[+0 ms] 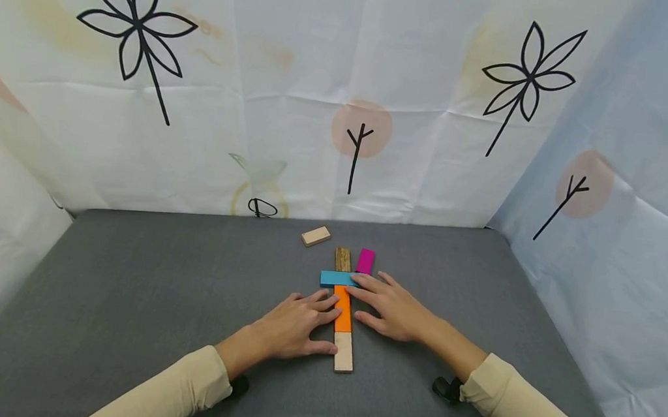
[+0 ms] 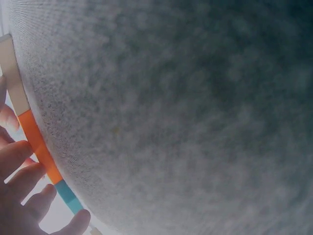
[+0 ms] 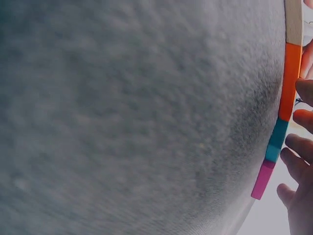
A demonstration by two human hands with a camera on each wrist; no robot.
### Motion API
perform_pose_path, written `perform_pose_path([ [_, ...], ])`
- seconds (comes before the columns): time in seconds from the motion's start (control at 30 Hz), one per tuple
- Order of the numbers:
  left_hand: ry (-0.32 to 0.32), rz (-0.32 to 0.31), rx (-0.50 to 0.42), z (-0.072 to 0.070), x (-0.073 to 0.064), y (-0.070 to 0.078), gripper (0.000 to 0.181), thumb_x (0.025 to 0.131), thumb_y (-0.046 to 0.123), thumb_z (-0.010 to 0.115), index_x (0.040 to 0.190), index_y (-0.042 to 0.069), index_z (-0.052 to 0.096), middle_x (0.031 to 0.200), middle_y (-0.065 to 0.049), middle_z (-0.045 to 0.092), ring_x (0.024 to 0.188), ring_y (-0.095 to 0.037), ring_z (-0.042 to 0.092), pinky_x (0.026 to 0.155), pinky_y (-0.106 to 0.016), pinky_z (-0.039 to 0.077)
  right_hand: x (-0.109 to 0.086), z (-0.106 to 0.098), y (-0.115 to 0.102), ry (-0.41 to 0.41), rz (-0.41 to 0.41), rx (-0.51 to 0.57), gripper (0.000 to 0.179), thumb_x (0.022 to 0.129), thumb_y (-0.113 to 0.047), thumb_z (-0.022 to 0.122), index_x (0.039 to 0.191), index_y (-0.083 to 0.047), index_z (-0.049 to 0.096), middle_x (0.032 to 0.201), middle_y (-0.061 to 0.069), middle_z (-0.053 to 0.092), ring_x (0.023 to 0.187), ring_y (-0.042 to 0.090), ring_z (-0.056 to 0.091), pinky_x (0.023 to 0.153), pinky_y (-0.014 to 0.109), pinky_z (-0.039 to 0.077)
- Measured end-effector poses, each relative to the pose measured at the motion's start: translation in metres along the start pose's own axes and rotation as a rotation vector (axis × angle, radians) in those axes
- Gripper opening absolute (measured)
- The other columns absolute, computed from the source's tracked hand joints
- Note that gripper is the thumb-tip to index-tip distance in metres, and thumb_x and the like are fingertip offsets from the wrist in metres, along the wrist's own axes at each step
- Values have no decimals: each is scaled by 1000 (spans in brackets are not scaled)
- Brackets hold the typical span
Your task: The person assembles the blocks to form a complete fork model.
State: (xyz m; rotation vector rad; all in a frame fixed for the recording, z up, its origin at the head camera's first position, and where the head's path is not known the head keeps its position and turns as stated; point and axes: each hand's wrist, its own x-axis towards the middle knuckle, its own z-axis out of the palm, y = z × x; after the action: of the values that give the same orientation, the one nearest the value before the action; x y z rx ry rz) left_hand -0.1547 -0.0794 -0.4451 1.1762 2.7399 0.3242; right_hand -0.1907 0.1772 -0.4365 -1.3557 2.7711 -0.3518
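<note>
Flat coloured blocks form a line on the grey table. A pale wooden block (image 1: 343, 353) lies nearest, then an orange block (image 1: 342, 310), with a blue block (image 1: 334, 278) set crosswise beyond it. A dark brown block (image 1: 342, 258) and a magenta block (image 1: 366, 261) extend behind the blue one. My left hand (image 1: 298, 327) has its fingers spread, fingertips at the orange block's left edge and thumb beside the pale block. My right hand (image 1: 393, 308) reaches from the right, relaxed fingers touching the blue block's right part, which they partly cover.
A separate pale wooden block (image 1: 316, 236) lies at the back, left of the brown one. The grey table (image 1: 157, 286) ends at a white cloth wall (image 1: 304, 134) with plant drawings. Another cloth wall (image 1: 648, 259) stands on the right.
</note>
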Motion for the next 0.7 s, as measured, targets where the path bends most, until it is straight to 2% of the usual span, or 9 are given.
perform_pose_path([
  [0.27, -11, -4, -3, 0, 0, 1, 72, 94, 64, 53, 149, 17, 48, 157, -2, 38, 146, -24, 32, 104, -55, 40, -6, 2, -2, -7, 0, 10, 53, 100, -33, 61, 147, -11, 51, 156, 14, 39, 143, 28, 38, 114, 59, 23],
  [0.53, 8, 26, -20, -1, -1, 0, 71, 96, 61, 53, 149, 15, 48, 157, -4, 38, 146, -27, 33, 103, -58, 39, -8, 4, -2, -6, -8, -4, 53, 100, -35, 59, 147, -12, 51, 156, 14, 38, 144, 28, 37, 114, 57, 26],
  [0.7, -11, 26, -13, -2, 0, -4, 68, 98, 59, 50, 150, 17, 47, 158, -2, 36, 146, -25, 33, 103, -56, 40, -7, 3, -4, 0, -5, 8, 54, 100, -40, 59, 146, -12, 53, 155, 16, 39, 143, 28, 37, 114, 56, 27],
])
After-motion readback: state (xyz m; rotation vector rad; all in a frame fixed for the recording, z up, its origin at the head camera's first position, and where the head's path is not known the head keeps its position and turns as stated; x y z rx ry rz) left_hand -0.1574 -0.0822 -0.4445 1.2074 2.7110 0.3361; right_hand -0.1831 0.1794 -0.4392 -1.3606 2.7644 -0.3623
